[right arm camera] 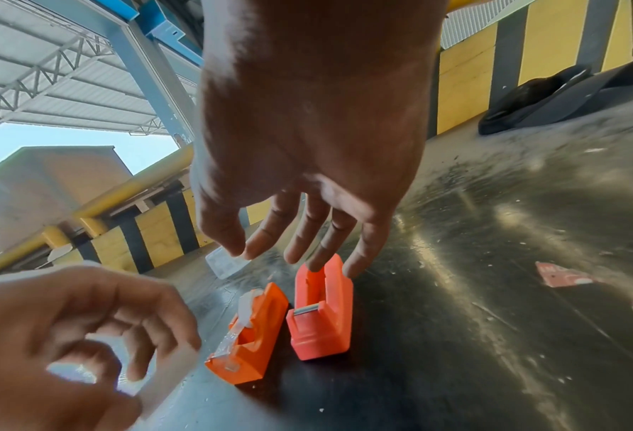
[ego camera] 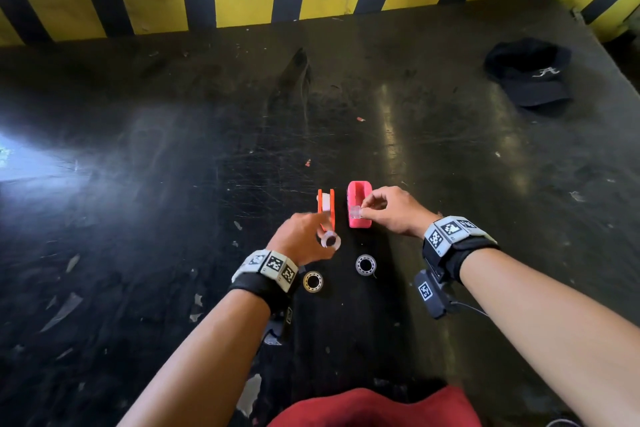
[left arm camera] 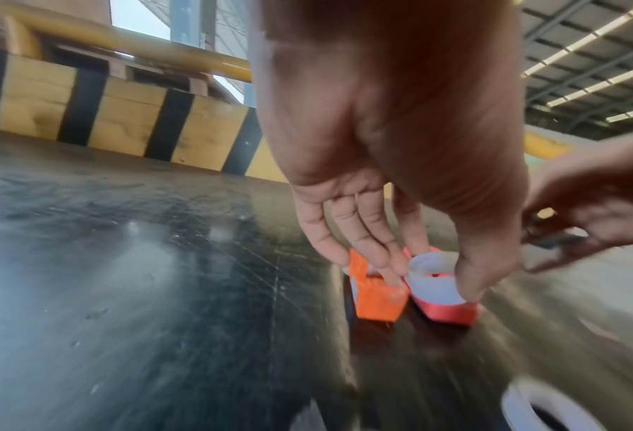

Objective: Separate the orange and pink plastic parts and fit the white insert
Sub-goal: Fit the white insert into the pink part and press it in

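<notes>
The orange part and pink part already stand apart, side by side on the table. Fitting remains: the left hand pinches a white ring insert just near the orange part, and the right hand, hovering over the pink part, pinches a small clear piece

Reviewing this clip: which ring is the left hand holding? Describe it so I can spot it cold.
Find the orange tape dispenser on the dark table. At its near end, the left hand pinches a white tape ring. Unlike the two rolls lying flat nearer the person, it is lifted and tilted.
</notes>
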